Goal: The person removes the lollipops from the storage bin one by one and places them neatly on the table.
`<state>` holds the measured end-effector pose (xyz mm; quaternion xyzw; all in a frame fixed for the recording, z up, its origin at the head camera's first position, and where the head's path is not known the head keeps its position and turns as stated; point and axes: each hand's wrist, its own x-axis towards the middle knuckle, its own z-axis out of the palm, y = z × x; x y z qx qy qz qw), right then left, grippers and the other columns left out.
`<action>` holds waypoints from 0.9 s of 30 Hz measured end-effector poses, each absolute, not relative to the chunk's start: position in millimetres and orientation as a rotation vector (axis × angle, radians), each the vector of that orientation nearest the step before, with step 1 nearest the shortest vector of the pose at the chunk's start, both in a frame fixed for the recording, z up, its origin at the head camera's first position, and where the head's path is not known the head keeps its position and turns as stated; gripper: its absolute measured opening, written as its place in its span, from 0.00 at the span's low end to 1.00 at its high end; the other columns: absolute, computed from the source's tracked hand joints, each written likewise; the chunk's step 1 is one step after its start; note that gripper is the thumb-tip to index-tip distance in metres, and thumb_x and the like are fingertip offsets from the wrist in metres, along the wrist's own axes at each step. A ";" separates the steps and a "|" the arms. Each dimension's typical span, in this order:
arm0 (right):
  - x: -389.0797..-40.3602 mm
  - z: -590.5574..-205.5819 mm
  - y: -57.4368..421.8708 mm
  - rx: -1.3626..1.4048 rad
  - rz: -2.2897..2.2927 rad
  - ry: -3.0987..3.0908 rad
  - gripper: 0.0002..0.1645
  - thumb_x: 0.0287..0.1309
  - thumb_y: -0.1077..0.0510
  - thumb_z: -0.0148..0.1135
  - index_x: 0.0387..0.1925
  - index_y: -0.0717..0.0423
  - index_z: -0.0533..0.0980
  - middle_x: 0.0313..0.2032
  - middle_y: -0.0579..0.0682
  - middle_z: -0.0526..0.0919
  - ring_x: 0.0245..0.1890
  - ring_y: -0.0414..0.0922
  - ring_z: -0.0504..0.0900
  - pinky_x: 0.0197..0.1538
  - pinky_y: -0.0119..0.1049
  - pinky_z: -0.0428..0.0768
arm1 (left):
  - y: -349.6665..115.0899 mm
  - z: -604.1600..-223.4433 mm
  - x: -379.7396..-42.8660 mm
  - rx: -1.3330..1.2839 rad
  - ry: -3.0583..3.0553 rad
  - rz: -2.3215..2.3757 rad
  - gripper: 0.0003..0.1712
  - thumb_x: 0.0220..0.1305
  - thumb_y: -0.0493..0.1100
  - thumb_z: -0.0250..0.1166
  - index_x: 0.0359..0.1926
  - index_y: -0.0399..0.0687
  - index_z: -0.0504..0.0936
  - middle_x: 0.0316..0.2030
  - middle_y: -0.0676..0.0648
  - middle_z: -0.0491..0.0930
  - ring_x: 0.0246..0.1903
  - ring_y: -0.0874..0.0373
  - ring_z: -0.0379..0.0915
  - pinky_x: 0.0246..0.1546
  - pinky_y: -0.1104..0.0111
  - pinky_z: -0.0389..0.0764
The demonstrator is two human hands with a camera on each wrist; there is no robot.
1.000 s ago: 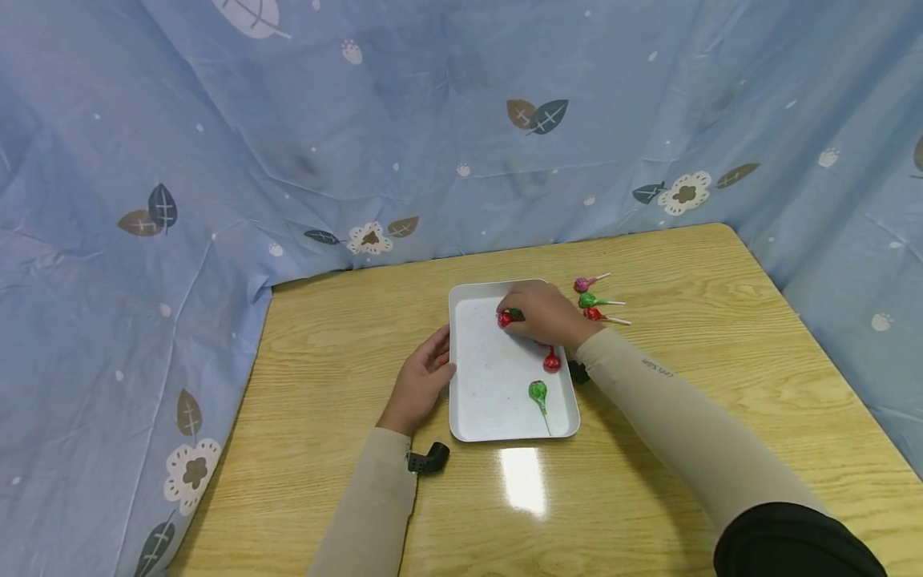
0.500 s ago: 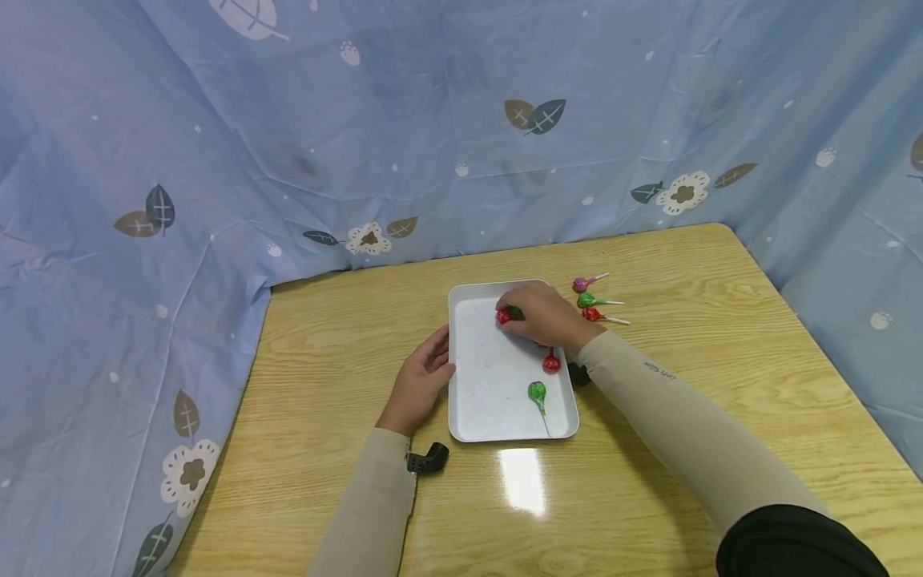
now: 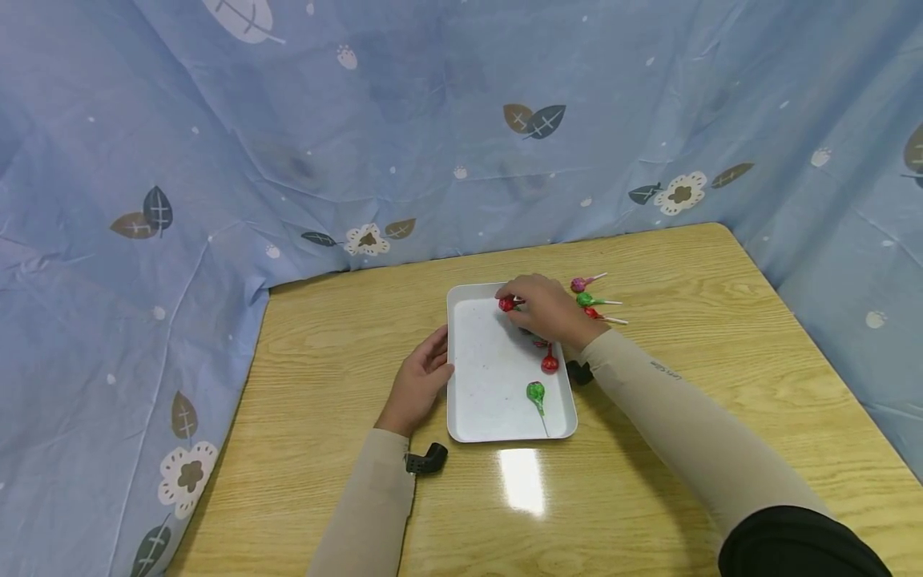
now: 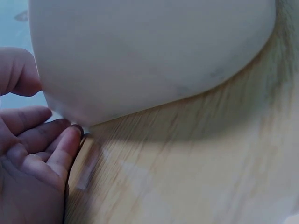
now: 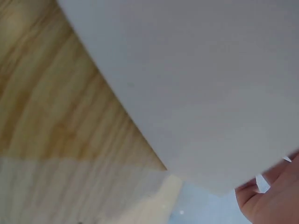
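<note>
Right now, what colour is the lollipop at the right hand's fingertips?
Red. The lollipop at the right hand shows best in the head view.

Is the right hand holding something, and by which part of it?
The right hand holds a red lollipop, apparently at its wrapped head end; the exact contact is hidden.

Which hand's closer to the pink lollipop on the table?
Right. The right hand is over the tray, just left of the pink lollipop, pinching a red lollipop. The left hand is farther, at the tray's left edge.
</note>
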<state>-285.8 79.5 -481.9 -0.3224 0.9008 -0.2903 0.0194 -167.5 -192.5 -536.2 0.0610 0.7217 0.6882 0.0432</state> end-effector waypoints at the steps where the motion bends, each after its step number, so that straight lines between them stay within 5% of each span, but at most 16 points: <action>1: -285.3 -480.7 80.2 -0.997 -0.914 2.795 0.19 0.69 0.61 0.74 0.60 0.59 0.86 0.52 0.52 0.87 0.52 0.52 0.84 0.58 0.54 0.82 | -192.6 -536.2 -167.4 0.188 2.206 2.105 0.37 0.77 0.27 0.60 0.83 0.41 0.65 0.76 0.43 0.71 0.71 0.50 0.71 0.69 0.64 0.74; 9: -282.9 -473.8 86.9 -1.016 -0.913 2.835 0.18 0.69 0.64 0.73 0.59 0.61 0.85 0.52 0.53 0.84 0.47 0.49 0.83 0.50 0.48 0.84 | -192.2 -534.7 -167.2 0.185 2.215 2.098 0.37 0.77 0.27 0.60 0.83 0.40 0.65 0.75 0.43 0.72 0.71 0.50 0.72 0.70 0.64 0.74; 27: -273.1 -461.8 104.4 -0.964 -1.006 2.793 0.20 0.68 0.64 0.74 0.59 0.63 0.83 0.52 0.53 0.84 0.48 0.51 0.81 0.51 0.48 0.83 | -193.1 -535.5 -166.7 0.199 2.225 2.096 0.37 0.77 0.27 0.60 0.83 0.39 0.65 0.75 0.41 0.72 0.71 0.49 0.72 0.69 0.64 0.75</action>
